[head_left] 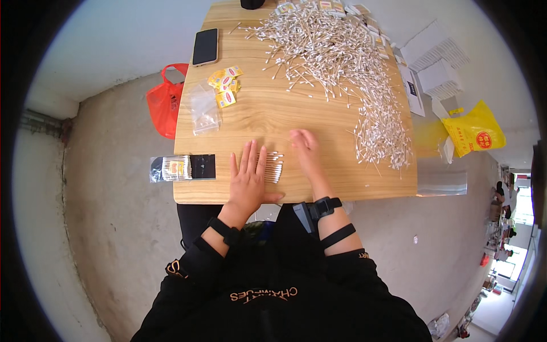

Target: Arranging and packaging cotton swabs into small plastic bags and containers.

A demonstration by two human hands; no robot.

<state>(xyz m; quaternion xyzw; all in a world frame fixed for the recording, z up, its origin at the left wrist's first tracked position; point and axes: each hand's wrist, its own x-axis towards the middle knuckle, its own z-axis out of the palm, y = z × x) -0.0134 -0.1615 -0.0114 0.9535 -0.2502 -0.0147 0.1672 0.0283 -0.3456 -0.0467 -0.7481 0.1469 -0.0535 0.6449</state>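
Note:
My left hand (pixel 248 176) lies flat on the wooden table with its fingers stretched out. Under and beside its fingers is a small row of cotton swabs (pixel 274 168), lined up side by side, partly covered by the hand. To the right of that row, my right hand (pixel 306 147) is curled closed just over the tabletop; whether its fingers hold anything is hidden. Left of my left hand, a clear packet of cotton swabs (pixel 175 169) with a yellow label sticks out past the table's left edge, on a black strip (pixel 203 166).
A large loose heap of cotton swabs (pixel 325 51) covers the table's far right. Small yellow packets (pixel 226 98), clear plastic bags (pixel 204 111) and a phone (pixel 205 47) lie at the far left. A red bag (pixel 165 105) hangs on the left side; a yellow bag (pixel 476 130) is at right.

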